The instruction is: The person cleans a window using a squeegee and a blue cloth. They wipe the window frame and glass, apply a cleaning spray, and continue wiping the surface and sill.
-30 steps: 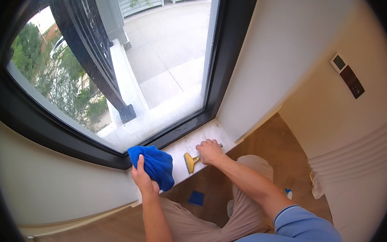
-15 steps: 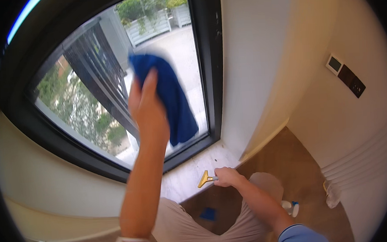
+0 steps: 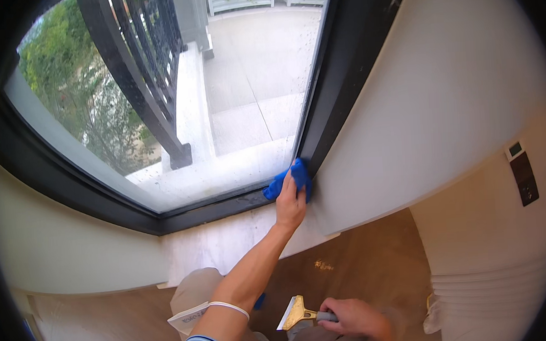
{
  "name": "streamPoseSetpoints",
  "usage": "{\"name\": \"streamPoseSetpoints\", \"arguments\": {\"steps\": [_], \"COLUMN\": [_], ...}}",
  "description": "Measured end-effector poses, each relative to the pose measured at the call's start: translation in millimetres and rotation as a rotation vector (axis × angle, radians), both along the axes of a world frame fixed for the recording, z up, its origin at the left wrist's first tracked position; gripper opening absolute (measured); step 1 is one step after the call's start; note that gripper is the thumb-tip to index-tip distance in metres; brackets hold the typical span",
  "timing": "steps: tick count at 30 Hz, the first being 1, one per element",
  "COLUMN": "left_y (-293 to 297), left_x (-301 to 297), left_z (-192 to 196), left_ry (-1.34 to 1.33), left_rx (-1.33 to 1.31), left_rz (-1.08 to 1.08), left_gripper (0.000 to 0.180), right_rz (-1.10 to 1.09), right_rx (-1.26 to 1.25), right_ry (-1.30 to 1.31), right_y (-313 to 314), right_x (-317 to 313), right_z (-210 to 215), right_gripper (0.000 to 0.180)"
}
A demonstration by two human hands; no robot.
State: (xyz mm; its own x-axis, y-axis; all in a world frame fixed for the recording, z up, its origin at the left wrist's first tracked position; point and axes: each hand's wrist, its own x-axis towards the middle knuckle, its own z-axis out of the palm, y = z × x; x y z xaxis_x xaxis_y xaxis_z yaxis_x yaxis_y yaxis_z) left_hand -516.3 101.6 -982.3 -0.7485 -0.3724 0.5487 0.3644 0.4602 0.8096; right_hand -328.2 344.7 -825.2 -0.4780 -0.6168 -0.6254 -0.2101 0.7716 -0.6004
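My left hand (image 3: 291, 208) presses a bunched blue cloth (image 3: 288, 181) into the lower right corner of the dark window frame (image 3: 334, 101), where the pane meets the frame. Its fingers are closed on the cloth. Low in the view, my right hand (image 3: 347, 318) grips the grey handle of a scraper (image 3: 295, 314) with a yellow head and a pale blade edge. The scraper is held above the floor, apart from the window. Droplets and streaks show on the glass pane (image 3: 244, 103).
A pale marble sill (image 3: 218, 246) runs below the frame. White wall (image 3: 432, 111) stands to the right, with a thermostat and dark switch panel (image 3: 523, 179) on it. A blue item (image 3: 260, 301) and a yellowish patch (image 3: 322, 265) lie on the brown floor (image 3: 378, 251).
My left hand has gone from mid-pane down to the frame's lower right corner, and the cloth is now bunched. The scraper has moved from by the sill to lower in view.
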Motion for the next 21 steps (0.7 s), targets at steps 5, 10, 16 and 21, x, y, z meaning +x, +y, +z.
{"name": "streamPoseSetpoints", "arguments": {"steps": [5, 10, 16, 21], "left_y": [-23.7, -50.8, -31.8, -23.7], "left_x": [-8.5, -31.6, -33.2, -38.7], "left_z": [-41.9, 35.0, 143.8, 195.7], "left_ry": [-0.464, -0.573, -0.463, -0.724], "left_rx": [-0.125, -0.115, 0.877, 1.118], "left_rz": [0.021, 0.0, -0.019, -0.042], "left_gripper": [0.042, 0.025, 0.048, 0.073], "right_rz": [-0.011, -0.011, 0.027, 0.014], "right_rx": [-0.018, 0.001, -0.01, 0.072], "right_ry": [0.037, 0.053, 0.05, -0.004], "right_y": [5.5, -1.9, -9.5, -23.4], "right_x": [-2.4, -13.0, -13.2, -15.5], "right_z": [0.2, 9.6, 10.4, 30.5], "right_gripper": [0.039, 0.035, 0.034, 0.039]}}
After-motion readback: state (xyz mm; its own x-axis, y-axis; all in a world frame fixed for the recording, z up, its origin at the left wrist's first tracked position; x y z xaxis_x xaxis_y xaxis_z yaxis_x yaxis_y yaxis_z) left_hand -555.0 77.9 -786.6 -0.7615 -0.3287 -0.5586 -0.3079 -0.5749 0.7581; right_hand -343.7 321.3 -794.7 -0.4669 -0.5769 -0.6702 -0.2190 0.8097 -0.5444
